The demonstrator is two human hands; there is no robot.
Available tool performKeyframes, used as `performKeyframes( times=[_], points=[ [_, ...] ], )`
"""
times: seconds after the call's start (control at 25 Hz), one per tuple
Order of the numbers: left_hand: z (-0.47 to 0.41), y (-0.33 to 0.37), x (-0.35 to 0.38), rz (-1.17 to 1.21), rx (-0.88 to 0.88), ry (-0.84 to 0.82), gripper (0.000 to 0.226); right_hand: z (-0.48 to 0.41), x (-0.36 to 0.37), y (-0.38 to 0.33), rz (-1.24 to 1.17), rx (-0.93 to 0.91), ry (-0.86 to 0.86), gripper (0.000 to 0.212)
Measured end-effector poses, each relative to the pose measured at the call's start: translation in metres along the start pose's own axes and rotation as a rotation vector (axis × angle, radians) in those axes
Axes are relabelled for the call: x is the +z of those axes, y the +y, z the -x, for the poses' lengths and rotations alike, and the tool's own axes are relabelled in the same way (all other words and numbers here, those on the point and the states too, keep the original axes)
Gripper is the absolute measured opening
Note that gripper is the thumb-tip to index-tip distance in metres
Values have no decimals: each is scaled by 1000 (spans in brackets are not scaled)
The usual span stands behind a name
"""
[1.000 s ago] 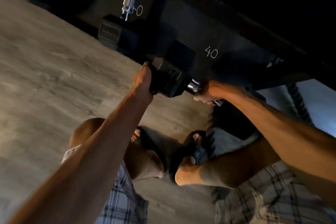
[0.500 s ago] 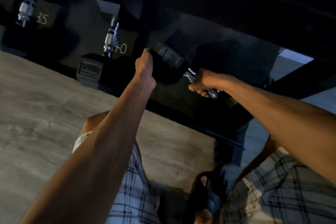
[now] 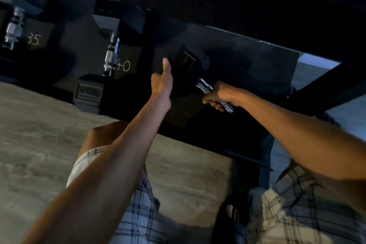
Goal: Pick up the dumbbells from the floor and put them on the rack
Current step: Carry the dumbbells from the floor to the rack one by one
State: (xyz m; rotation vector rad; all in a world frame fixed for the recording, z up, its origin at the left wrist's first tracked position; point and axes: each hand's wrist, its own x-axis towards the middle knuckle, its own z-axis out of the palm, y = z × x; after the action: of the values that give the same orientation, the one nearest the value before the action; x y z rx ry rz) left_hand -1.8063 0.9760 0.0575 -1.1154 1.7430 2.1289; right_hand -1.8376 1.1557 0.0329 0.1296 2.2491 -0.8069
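A black hex dumbbell (image 3: 186, 61) with a chrome handle hovers over the dark lower shelf of the rack (image 3: 227, 150), tilted, its far head raised. My right hand (image 3: 219, 95) is closed around the handle. Against the left side of the far head lies my left hand (image 3: 162, 82), thumb pointing up, its fingers hidden behind the head. The near head is lost in shadow below my right hand.
Two other dumbbells rest on the shelf to the left, one by a chalked "40" (image 3: 111, 55) and one by "35" (image 3: 13, 27). An upper shelf overhangs in darkness. The rack's leg (image 3: 263, 174) and diagonal brace (image 3: 316, 89) stand at right. My sandalled foot (image 3: 231, 212) is on the wood-look floor (image 3: 49, 134).
Both hands have carried the dumbbell up from the floor and forward over the lower shelf. My left thumb has lifted off the head and now points up.
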Motion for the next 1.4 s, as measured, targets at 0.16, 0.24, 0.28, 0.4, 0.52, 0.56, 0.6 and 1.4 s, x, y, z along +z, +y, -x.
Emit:
performKeyframes(
  times=[0.16, 0.24, 0.28, 0.4, 0.52, 0.56, 0.6, 1.4],
  points=[
    [13, -20, 12, 101, -9, 118, 93, 3, -5, 8, 40, -106, 67, 23],
    [21, -28, 20, 176, -84, 78, 100, 8, -4, 9, 85, -122, 104, 20],
    [23, -33, 22, 215, -113, 34, 105, 10, -3, 8, 97, -126, 117, 19],
    [19, -47, 24, 313, -150, -162, 118, 22, -3, 8, 169, -143, 154, 12],
    [7, -56, 31, 372, -154, -376, 113, 36, -8, 13, 311, -182, 278, 23],
    [12, -57, 36, 297, -133, -433, 107, 41, -12, 15, 308, -198, 335, 26],
    [19, -57, 41, 219, -104, -467, 95, 47, -15, 19, 302, -202, 394, 29],
    [3, -45, 88, -9, -120, -328, 19, 30, 3, 10, 536, 58, 271, 26]
  ],
)
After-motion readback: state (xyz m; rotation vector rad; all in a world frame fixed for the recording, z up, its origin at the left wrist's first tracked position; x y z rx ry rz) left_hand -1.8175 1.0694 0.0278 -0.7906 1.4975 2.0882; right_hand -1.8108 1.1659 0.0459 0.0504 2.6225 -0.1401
